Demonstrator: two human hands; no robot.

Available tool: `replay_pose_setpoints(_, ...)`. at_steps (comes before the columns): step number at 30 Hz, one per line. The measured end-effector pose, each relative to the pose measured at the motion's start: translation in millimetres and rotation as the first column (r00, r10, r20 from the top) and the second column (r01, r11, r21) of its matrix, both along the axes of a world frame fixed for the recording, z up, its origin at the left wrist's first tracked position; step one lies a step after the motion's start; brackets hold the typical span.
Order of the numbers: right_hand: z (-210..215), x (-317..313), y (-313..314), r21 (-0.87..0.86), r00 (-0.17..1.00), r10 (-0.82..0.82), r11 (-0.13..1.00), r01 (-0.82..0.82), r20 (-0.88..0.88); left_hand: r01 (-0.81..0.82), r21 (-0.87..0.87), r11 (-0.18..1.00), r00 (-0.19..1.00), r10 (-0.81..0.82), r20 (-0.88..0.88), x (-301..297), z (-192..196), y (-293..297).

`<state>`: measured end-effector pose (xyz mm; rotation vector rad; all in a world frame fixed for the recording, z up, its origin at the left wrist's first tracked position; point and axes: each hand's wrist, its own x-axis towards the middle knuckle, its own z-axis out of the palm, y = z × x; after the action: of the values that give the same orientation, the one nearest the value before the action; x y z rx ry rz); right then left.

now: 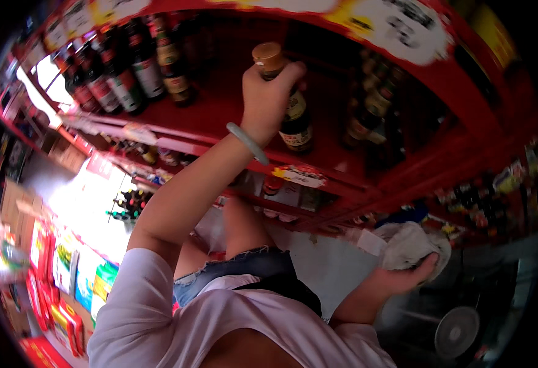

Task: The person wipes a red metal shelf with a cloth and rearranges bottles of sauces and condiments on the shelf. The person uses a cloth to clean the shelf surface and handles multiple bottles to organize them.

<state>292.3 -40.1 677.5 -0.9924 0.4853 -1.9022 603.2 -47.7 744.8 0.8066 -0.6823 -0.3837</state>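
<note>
My left hand [267, 95], with a pale bangle [247, 142] at its wrist, is wrapped round the neck of a dark sauce bottle [296, 119]. That bottle has an orange-gold cap and pale labels, and its base is at the front of a red shelf [220, 126]; I cannot tell whether it rests there or is just lifted. Low on the right, my right hand [407, 276] is closed on a greyish-white cloth [411, 245], which bunches up beyond the fingers. Part of that hand's grip is hidden by the cloth.
Several dark bottles [121, 80] stand left on the shelf; more bottles [373, 101] stand to the right. Price cards [299, 176] hang on the shelf edges. Lower shelves hold jars and packets. Colourful packages [66, 270] are stacked at lower left. A round pale fan-like object [456, 332] is at lower right.
</note>
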Motion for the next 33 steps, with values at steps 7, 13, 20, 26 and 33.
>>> replay_pose_setpoints(7,-28.7,-40.2,13.0,0.177,0.994,0.105,0.979,-0.099,-0.022,0.172,0.121,0.978,0.981,-0.182,0.073,-63.4,3.4,-56.3)
replay_pose_setpoints(13,-52.4,-50.2,8.1,0.277,0.976,0.212,0.936,-0.218,0.053,0.137,0.284,0.949,0.959,-0.199,0.2,-101.9,2.5,-95.4)
replay_pose_setpoints(20,-67.2,-58.7,4.9,0.305,0.975,0.195,0.927,-0.217,0.103,0.015,0.334,0.943,0.94,-0.127,0.315,-128.4,2.4,-119.8)
replay_pose_setpoints(26,-79.5,-52.0,0.9,0.309,0.989,0.146,0.941,-0.14,0.004,0.076,0.29,0.954,0.939,-0.166,0.3,-127.7,-0.6,-117.8)
replay_pose_setpoints(33,-106.8,-63.7,1.4,0.09,0.913,0.357,0.934,-0.346,-0.199,-0.197,0.148,0.969,0.83,0.085,0.552,-92.5,-23.0,-72.4)
